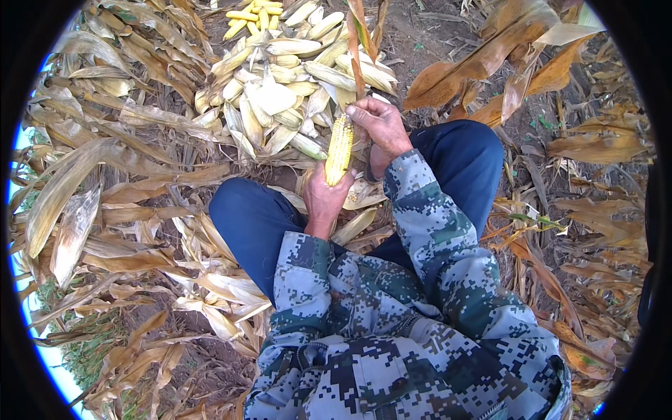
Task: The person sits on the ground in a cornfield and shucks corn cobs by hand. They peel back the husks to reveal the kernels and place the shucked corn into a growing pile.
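Note:
A bare yellow ear of corn (340,150) stands nearly upright between my two hands, with rows of kernels showing and no husk on its visible side. My left hand (325,194) is closed round its lower end. At the upper end my right hand (381,126) is closed, its thumb against the tip; what lies inside its curled fingers is hidden. Just beyond my hands lies a heap of ears in pale dry husks (280,98). Yellow husked ears (255,15) are piled at the far side of that heap.
I sit between my bent knees, the left knee (241,210) and right knee (465,150) framing the work. Dry corn leaves (140,196) cover the ground on the left. Brown upright leaves (462,70) stand at the far right. Loose husks (231,287) lie beside my left leg.

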`<action>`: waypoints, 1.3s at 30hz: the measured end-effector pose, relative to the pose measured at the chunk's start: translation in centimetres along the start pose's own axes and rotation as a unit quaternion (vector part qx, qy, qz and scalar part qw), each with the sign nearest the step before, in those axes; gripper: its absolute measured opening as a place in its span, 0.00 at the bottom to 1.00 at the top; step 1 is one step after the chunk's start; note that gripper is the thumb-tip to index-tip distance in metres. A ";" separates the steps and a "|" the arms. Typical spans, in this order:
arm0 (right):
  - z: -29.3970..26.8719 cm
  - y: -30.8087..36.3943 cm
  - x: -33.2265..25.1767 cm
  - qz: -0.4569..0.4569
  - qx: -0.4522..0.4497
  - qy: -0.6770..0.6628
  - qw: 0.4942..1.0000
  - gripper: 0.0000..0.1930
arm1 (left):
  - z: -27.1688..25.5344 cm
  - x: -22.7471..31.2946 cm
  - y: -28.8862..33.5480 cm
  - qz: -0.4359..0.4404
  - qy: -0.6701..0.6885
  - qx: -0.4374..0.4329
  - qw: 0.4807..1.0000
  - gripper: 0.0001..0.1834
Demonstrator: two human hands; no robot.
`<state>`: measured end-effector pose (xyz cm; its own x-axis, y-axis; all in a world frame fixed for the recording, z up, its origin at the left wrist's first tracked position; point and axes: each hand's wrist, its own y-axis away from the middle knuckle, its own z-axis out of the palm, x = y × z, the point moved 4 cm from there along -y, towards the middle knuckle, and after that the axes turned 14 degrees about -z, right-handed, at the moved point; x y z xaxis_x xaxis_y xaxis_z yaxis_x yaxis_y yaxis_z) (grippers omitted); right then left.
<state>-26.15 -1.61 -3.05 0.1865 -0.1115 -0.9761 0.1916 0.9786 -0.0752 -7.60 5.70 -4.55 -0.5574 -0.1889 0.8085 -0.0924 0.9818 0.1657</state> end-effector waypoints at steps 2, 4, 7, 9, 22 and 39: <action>-0.1 0.0 0.3 0.013 0.004 -0.013 1.000 0.08 | -0.4 0.2 0.1 -0.002 -0.036 0.022 0.999 0.22; 0.0 0.1 0.4 0.031 0.010 -0.034 0.999 0.08 | -0.6 0.4 0.2 0.006 -0.041 0.036 0.998 0.22; 0.3 0.4 1.0 0.065 0.043 -0.114 0.990 0.06 | -0.3 -0.1 0.0 0.004 -0.019 0.027 0.999 0.22; 0.4 0.5 1.5 0.070 0.052 -0.162 0.983 0.05 | 0.0 -0.3 0.0 -0.004 -0.007 0.014 1.000 0.22; 2.0 1.6 2.2 0.071 0.052 -0.281 0.956 0.06 | -0.3 -1.4 -0.6 -0.038 0.025 0.040 0.998 0.21; 1.2 0.9 2.3 0.037 0.059 -0.064 0.996 0.06 | -0.6 -0.8 -0.5 0.020 -0.076 0.102 0.992 0.27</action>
<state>-24.35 -1.18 -5.14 0.3232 -0.0684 -0.9438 0.2830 0.9587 0.0275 -6.58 5.36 -4.91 -0.6811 -0.1596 0.7146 -0.2242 0.9745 0.0039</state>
